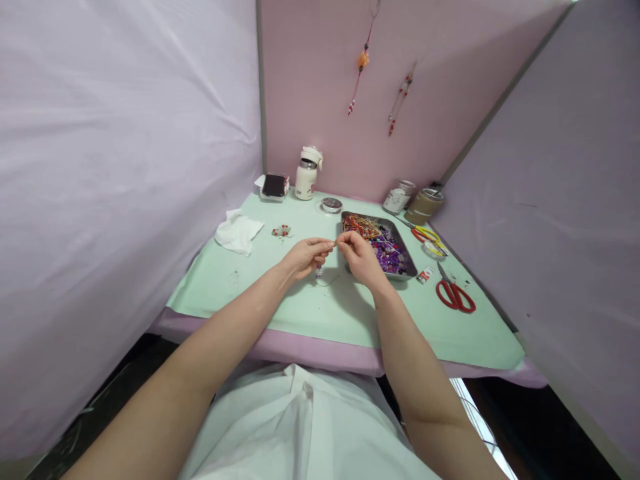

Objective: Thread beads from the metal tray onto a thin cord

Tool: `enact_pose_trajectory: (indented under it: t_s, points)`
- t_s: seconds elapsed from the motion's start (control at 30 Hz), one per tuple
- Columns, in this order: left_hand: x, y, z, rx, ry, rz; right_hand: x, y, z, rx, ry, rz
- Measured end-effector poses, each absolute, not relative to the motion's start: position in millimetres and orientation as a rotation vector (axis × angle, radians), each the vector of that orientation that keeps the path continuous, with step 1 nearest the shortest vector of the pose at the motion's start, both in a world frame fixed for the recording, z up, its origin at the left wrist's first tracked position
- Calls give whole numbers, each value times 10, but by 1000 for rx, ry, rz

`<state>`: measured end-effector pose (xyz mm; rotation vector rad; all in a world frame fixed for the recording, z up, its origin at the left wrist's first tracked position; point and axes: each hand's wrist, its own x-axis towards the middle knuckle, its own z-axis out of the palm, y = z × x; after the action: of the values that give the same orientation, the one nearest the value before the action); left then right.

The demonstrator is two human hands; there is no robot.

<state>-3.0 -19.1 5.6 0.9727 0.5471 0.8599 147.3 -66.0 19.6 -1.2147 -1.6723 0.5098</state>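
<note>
Over the middle of the table, my left hand (307, 257) and my right hand (357, 255) come together fingertip to fingertip. Both are closed in a pinch on a thin beaded cord, whose held part is too small to see clearly. Purple and clear beads (319, 271) dangle below my left fingers, and a fine loose end curves under them. My right hand is in front of the near left part of a dark metal tray (411, 267), which holds purple beads (387, 255) and red and gold beaded strands (361, 227).
Red-handled scissors (455, 295), a lighter (425, 275) and yellow-orange scissors (425, 233) lie right. Behind stand two jars (399, 197), a round container (331, 205), a white bottle (306, 177) and a dark-topped box (275, 187). Left are a white cloth (239, 231) and red beadwork (281, 231).
</note>
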Motion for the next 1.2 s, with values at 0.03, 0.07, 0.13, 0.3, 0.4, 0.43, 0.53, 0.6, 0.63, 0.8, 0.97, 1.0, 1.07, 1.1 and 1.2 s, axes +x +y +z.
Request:
enact_pose_trajectory:
  t_s: [0.03, 0.07, 0.13, 0.3, 0.4, 0.43, 0.53, 0.6, 0.63, 0.8, 0.97, 1.0, 1.07, 1.1, 1.2]
  points:
    - [-29, -188, 51, 972, 552, 867, 1472, -662, 202, -1206, -1678, 480]
    - [-28, -186, 46, 972, 556, 871, 1471, -662, 205, -1198, -1682, 458]
    - [-28, -184, 41, 977, 565, 870, 1473, -657, 201, -1196, -1675, 463]
    - [-28, -205, 57, 1011, 576, 862, 1487, -637, 166, -1207, -1611, 634]
    - [-19, -234, 84, 1023, 598, 907, 1489, -636, 166, -1225, -1569, 677]
    - [-15, -244, 93, 1028, 607, 918, 1489, -637, 171, -1232, -1558, 684]
    - [-8, -264, 111, 1046, 627, 940, 1483, -644, 187, -1251, -1534, 694]
    - [-7, -266, 110, 1059, 639, 941, 1479, -648, 196, -1259, -1515, 698]
    - [-7, -265, 105, 1066, 646, 940, 1477, -649, 198, -1256, -1502, 703]
    - [0, -257, 69, 1156, 692, 989, 1478, -634, 182, -1221, -1427, 739]
    - [17, -269, 60, 1335, 772, 1071, 1501, -618, 151, -1267, -1414, 728]
    - [18, -271, 61, 1370, 774, 1070, 1504, -620, 151, -1278, -1418, 722]
    - [17, -276, 63, 1428, 767, 1062, 1506, -631, 157, -1300, -1436, 713]
    - [16, -278, 64, 1447, 764, 1060, 1504, -638, 163, -1308, -1444, 708]
    - [14, -282, 66, 1465, 763, 1062, 1496, -658, 183, -1315, -1461, 699]
